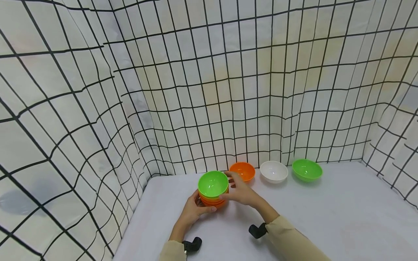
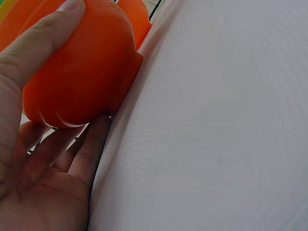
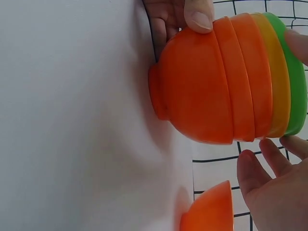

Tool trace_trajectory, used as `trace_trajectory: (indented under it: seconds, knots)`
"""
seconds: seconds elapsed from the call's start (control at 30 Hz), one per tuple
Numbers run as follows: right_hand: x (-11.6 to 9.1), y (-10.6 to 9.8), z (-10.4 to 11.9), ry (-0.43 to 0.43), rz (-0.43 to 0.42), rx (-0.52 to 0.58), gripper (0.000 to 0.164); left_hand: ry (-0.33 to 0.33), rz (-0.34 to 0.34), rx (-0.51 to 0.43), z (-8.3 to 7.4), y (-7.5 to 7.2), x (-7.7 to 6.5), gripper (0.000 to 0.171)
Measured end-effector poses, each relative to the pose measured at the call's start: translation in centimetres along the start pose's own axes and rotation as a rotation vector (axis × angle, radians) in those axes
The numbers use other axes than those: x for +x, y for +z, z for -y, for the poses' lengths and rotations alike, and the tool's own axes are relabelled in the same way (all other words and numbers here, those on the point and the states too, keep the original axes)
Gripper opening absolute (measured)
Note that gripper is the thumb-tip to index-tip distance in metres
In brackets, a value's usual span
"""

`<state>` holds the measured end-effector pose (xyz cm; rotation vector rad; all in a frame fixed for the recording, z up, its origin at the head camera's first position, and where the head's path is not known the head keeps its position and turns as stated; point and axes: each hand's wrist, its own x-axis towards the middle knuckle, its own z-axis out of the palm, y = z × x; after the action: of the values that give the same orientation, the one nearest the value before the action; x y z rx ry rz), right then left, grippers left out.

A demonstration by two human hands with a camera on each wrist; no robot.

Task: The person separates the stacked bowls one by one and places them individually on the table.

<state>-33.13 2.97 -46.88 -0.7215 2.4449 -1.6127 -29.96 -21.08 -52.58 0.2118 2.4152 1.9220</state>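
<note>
A stack of nested bowls [image 1: 213,190] stands on the white table, a green bowl [image 1: 213,183] on top and orange ones below. My left hand [image 1: 198,207] grips the bottom orange bowl [image 2: 82,72], thumb on one side and fingers [image 2: 84,149] curled under the other. My right hand [image 1: 230,187] is at the right of the stack and holds the green bowl's rim [image 3: 296,91]. Its fingers [image 3: 269,166] curl close beneath that rim. The stack [image 3: 226,79] shows one yellow-orange bowl under the green one.
A single orange bowl [image 1: 242,171], a white bowl [image 1: 274,171] and another green bowl [image 1: 307,169] stand in a row behind the stack. Grid-patterned cloth walls [image 1: 209,90] close in the table [image 1: 343,217] at the back and both sides.
</note>
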Motion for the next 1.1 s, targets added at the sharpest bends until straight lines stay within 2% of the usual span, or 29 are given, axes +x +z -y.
trace_trajectory:
  seconds: [0.37,0.6,0.9,1.1]
  knots:
    - [1.0,0.7,0.4,0.009,0.062,0.042,0.103,-0.011,0.006,-0.017,-0.3,0.0,-0.1,0.095]
    - [1.8,0.9,0.2,-0.050,0.091,0.066,0.107,-0.005,0.007,-0.007,-0.4,0.0,-0.2,0.092]
    - [2.0,1.4,-0.1,-0.041,0.075,0.056,0.119,-0.003,0.008,-0.008,-0.4,0.0,-0.2,0.092]
    - [1.9,1.5,-0.1,-0.034,0.061,0.062,0.119,-0.004,0.010,-0.007,-0.3,-0.1,-0.2,0.092]
